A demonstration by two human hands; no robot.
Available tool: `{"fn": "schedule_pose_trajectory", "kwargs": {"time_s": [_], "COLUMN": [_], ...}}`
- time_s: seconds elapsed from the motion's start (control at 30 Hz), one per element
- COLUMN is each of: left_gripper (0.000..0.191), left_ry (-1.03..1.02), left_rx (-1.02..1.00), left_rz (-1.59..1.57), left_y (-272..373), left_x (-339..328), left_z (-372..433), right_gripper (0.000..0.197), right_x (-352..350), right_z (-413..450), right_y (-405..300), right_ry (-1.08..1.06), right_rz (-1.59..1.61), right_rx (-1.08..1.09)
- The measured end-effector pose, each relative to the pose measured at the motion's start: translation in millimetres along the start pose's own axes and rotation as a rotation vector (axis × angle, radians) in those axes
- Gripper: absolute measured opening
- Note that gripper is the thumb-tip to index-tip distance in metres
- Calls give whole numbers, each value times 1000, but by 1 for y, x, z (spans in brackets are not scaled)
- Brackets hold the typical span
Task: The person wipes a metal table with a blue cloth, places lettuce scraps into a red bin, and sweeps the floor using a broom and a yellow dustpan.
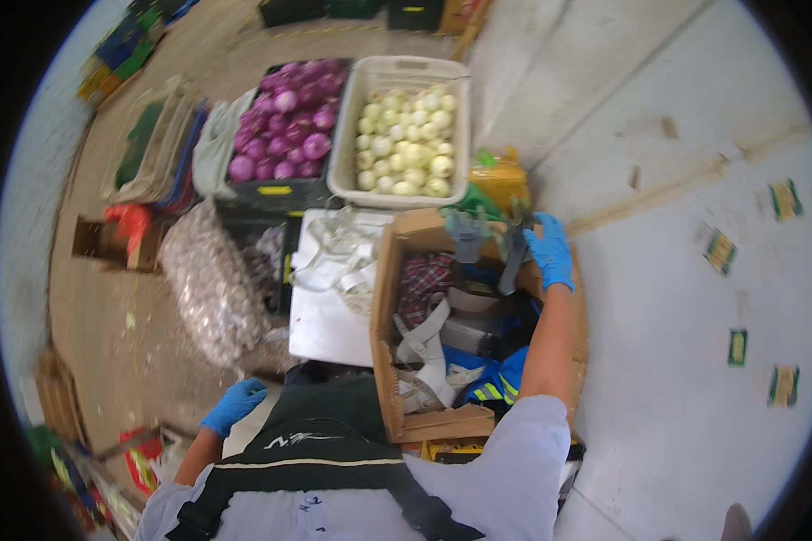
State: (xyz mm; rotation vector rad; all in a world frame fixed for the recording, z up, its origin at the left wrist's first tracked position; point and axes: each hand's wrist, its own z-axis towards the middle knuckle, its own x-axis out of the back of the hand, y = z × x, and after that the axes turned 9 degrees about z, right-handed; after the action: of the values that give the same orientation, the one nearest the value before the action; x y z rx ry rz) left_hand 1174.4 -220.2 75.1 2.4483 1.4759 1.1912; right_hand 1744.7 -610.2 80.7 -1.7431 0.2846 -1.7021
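Observation:
My right hand [553, 251], in a blue glove, is at the far right edge of an open cardboard box [384, 338]. Its fingertips are beside a dark grey clamp-like tool [514, 251]; whether they grip it or only touch the rim, I cannot tell. A second, lighter grey tool [468, 235] hangs at the box's far rim. Inside lie a plaid cloth [425, 280], white straps [433, 345] and blue fabric with reflective yellow stripes [497, 379]. My left hand [235, 406], also gloved in blue, hangs low at my left side with loosely bent fingers and nothing visible in it.
Left of the box, a white surface [325, 324] bears a tangle of white strips [345, 257]. Beyond stand a crate of red onions [284, 128] and a pale crate of peeled white onions [406, 142]. A filled mesh sack [210, 291] leans nearby. A wall [649, 304] rises at right.

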Motion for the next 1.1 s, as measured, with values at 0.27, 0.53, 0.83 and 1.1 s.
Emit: {"fn": "schedule_pose_trajectory", "kwargs": {"time_s": [0.27, 0.53, 0.83, 1.1], "left_gripper": [36, 38, 36, 33], "left_ry": [-47, -4, -9, 170], "left_rx": [74, 130, 176, 163], "left_rz": [29, -94, -210, -227], "left_y": [-20, -63, -184, -361], "left_x": [-42, -39, -24, 33], "left_z": [-29, -38, -43, -33], "right_gripper": [34, 32, 25, 26], "right_x": [-97, -90, -135, -302], "right_z": [-9, -28, -141, -306], "right_y": [30, -1, -178, -288], "right_ry": [-78, -21, -25, -506], "right_rz": [-241, -6, 472, 435], "right_rx": [162, 84, -92, -86]}}
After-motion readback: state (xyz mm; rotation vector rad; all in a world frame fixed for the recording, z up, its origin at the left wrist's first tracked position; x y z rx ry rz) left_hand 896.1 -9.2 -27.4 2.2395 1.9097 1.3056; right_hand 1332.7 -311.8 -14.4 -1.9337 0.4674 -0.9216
